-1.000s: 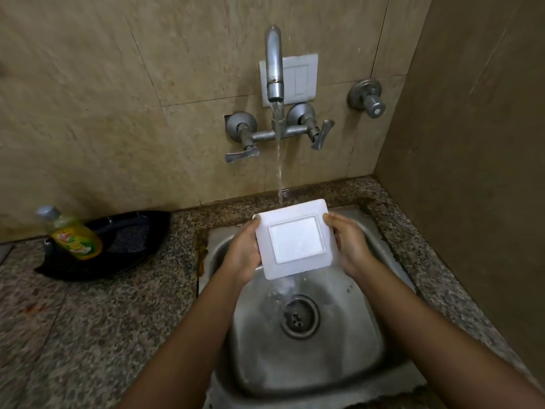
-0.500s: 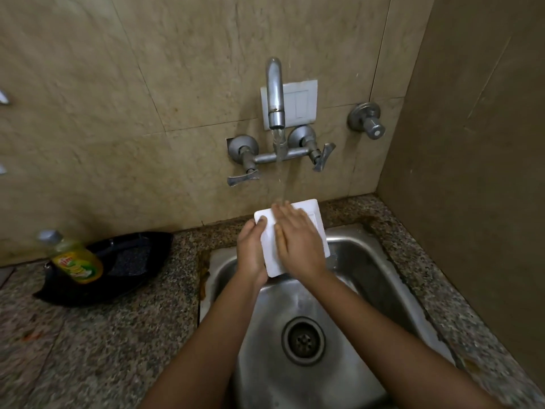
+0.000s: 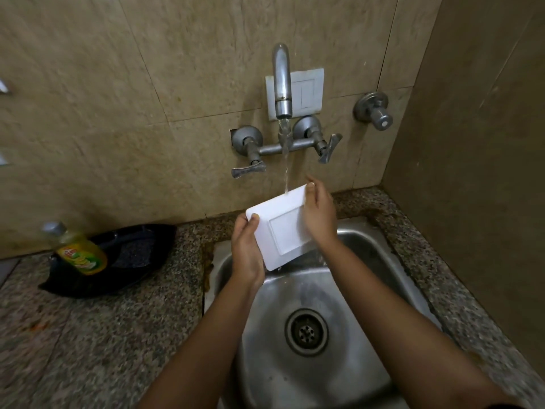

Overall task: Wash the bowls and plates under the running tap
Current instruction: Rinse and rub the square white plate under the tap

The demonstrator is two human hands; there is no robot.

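Plate [image 3: 280,228], white and square, tilted over the sink [image 3: 368,246], far corner under the tap [image 3: 281,84] stream. Pinched at its near-left edge by left hand [image 3: 246,249]; right hand [image 3: 320,214] flat along the right rim, fingers straight. Likely slippery when wet: could slide from so slight a pinch and drop into the basin.

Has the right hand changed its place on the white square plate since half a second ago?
Yes. The right hand lay flat across the middle of the white square plate; now it is at the plate's right edge, nearer the corner wall.
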